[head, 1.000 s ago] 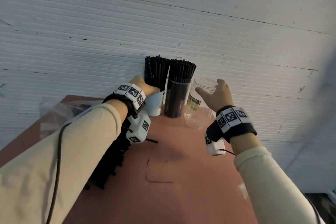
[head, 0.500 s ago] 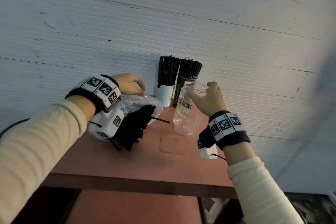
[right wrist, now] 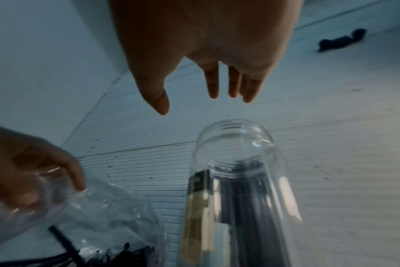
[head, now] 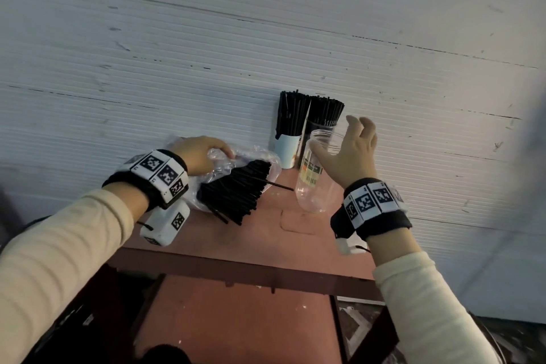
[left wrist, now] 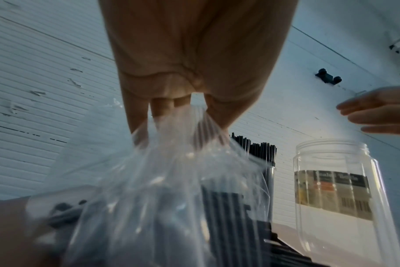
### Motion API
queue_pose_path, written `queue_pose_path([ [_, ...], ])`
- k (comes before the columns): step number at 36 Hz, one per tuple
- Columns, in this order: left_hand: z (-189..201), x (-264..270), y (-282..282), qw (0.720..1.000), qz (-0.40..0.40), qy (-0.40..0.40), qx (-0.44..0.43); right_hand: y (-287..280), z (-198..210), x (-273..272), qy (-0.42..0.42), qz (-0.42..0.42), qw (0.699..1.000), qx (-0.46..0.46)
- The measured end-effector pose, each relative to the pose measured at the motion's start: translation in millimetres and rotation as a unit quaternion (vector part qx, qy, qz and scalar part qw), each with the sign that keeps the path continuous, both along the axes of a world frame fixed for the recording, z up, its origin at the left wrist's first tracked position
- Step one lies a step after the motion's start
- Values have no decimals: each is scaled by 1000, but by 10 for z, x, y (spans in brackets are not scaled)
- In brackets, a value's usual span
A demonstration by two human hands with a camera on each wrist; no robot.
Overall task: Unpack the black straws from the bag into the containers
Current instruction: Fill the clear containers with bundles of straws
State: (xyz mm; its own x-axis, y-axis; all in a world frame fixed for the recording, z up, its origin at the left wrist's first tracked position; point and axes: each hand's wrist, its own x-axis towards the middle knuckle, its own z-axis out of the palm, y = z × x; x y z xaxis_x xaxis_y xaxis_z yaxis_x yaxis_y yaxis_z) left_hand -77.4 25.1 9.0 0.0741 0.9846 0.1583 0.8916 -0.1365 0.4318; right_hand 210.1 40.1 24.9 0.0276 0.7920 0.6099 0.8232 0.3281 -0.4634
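A clear plastic bag [head: 251, 161] of black straws [head: 236, 190] lies on the left of the red-brown table [head: 298, 233]. My left hand [head: 223, 154] pinches the bag's bunched top; the left wrist view shows the fingers [left wrist: 162, 106] curled round the gathered plastic [left wrist: 167, 171]. An empty clear jar [head: 314, 177] with a label stands upright to the bag's right. My right hand [head: 339, 142] hovers just above its mouth, fingers spread. In the right wrist view that hand [right wrist: 189, 101] holds nothing and is apart from the jar [right wrist: 235, 159].
Against the white ribbed wall [head: 266, 38] stand a white cup [head: 288, 145] and a clear container [head: 323, 118], both packed with upright black straws. The table's front edge [head: 251, 272] is near me, with a lower shelf [head: 236, 319] beneath.
My right hand has let go of the jar's rim and lifted off it with fingers spread. The left hand has kept its grip on the bag.
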Motion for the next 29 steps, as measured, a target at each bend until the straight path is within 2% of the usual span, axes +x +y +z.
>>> queue_pose_path([
  [3, 44, -19, -21, 999, 23, -20, 38, -71, 18, -122, -28, 57, 991, 120],
  [5, 72, -39, -25, 997, 35, -35, 57, -103, 18, -258, -67, 106, 985, 121],
  [9, 96, -66, -93, 993, 31, -85, 72, -91, -101, -553, -145, 192, 971, 0],
  [12, 99, -81, -139, 992, 18, -95, 80, -27, -217, -747, -241, 158, 945, -152],
  [15, 114, -87, -154, 992, 8, -103, 77, 45, -341, -883, -290, 120, 917, -248],
  [19, 143, -124, -170, 992, -16, -103, 73, 174, -504, -914, -348, 53, 903, -246],
  [22, 149, -149, -169, 992, -28, -103, 61, 277, -547, -934, -363, 65, 882, -294],
  [23, 146, -155, -170, 993, -35, -101, 53, 309, -560, -928, -387, 69, 876, -281],
  [26, 137, -175, -160, 995, -43, -86, 39, 325, -525, -920, -333, 82, 899, -271],
  [29, 125, -195, -126, 995, -47, -82, 44, 253, -398, -1003, -300, 140, 903, -275],
])
